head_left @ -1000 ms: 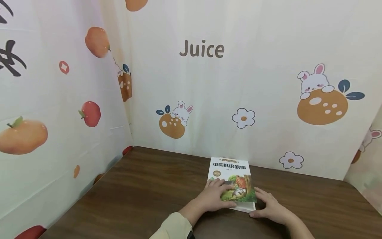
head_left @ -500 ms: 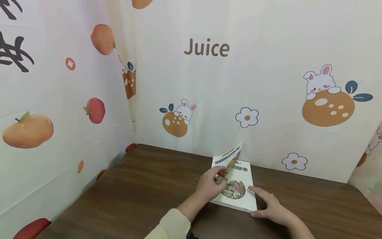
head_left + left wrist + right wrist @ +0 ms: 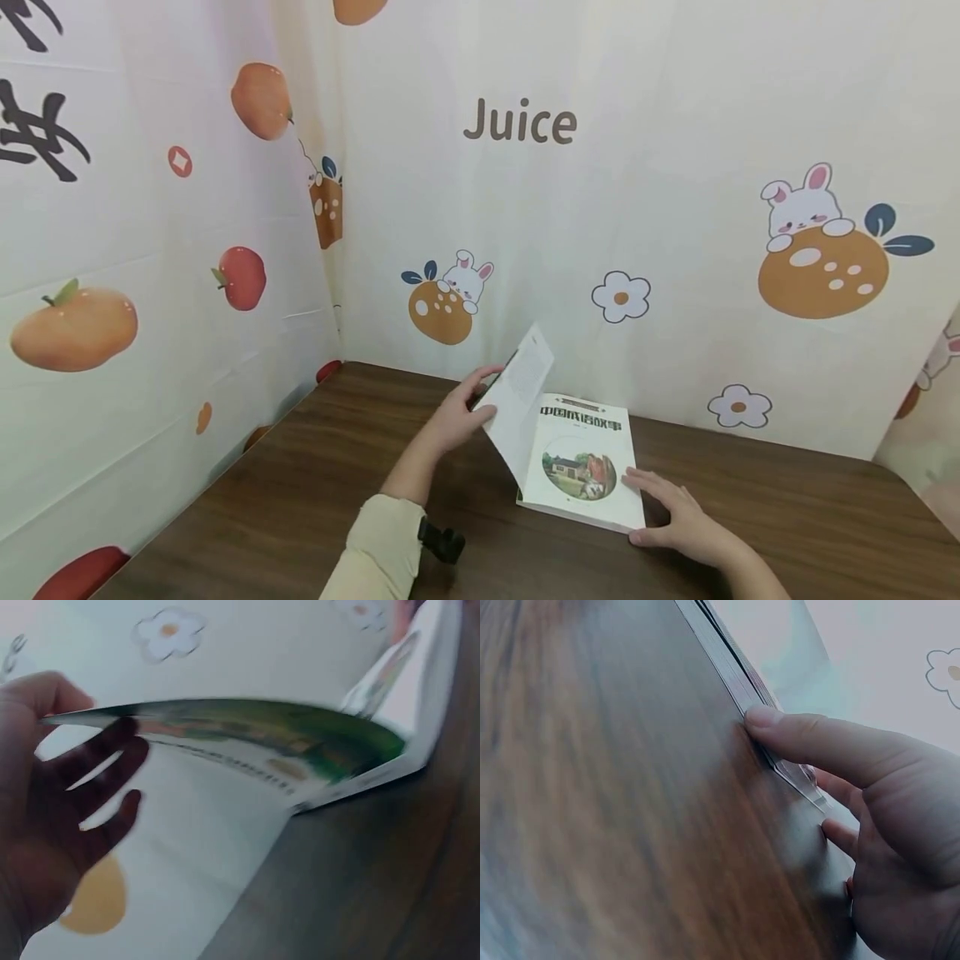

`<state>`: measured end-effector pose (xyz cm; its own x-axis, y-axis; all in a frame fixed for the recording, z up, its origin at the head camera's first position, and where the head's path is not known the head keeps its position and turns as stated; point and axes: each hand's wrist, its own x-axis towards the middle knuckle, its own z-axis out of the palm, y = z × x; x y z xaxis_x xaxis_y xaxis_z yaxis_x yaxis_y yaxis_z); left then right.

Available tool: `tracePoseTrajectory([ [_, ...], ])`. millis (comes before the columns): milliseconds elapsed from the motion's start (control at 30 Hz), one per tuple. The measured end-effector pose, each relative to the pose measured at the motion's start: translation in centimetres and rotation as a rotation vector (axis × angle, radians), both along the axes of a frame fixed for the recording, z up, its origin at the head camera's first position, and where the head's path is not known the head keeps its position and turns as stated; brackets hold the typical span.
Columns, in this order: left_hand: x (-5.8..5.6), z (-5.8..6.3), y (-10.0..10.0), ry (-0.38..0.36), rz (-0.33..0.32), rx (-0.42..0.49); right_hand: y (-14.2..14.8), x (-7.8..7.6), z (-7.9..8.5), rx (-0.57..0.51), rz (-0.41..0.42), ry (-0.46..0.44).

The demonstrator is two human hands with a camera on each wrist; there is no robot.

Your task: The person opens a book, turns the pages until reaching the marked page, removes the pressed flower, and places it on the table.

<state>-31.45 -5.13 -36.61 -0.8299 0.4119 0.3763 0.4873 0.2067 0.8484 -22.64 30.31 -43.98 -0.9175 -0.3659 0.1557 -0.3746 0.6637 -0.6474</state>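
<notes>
A white paperback book [image 3: 588, 442] lies on the table with a round picture on its top page and Chinese lettering above. Its front cover [image 3: 517, 400] stands raised, tilted to the left, pale inner side showing. My left hand [image 3: 457, 417] pinches the cover's free edge between thumb and fingers. In the left wrist view the cover [image 3: 255, 735] bends in an arc from the left hand [image 3: 67, 795] to the spine. My right hand [image 3: 678, 517] rests at the book's lower right corner, thumb on the bottom edge, fingers fairly straight along the right side.
The dark wooden table [image 3: 360, 467] reaches back to a pale curtain [image 3: 675, 208] printed with rabbits, fruit and flowers. A second printed curtain [image 3: 172, 350] runs along the left side. A black strap mount [image 3: 442, 540] sits on the left wrist.
The left hand has lifted the front cover and carried it leftward, uncovering the page with the round picture. The right hand has stayed near the lower right corner.
</notes>
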Motion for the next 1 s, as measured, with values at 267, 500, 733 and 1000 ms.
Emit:
tracePoseTrajectory([
  [267,-0.7,-0.1,-2.7,-0.080,0.144,-0.111,0.0,0.0,0.0,-0.011,-0.003,-0.015],
  [500,-1.4,-1.0,-5.0,-0.240,0.202,-0.142,-0.1,0.0,0.0,0.002,-0.012,0.009],
  [733,-2.3,-2.7,-6.4,-0.289,0.274,-0.272,-0.2,-0.1,0.1,0.009,-0.016,-0.003],
  [1000,-2.8,-5.0,-6.9,-0.328,0.255,-0.393,-0.4,0.0,0.7,0.014,-0.019,-0.064],
])
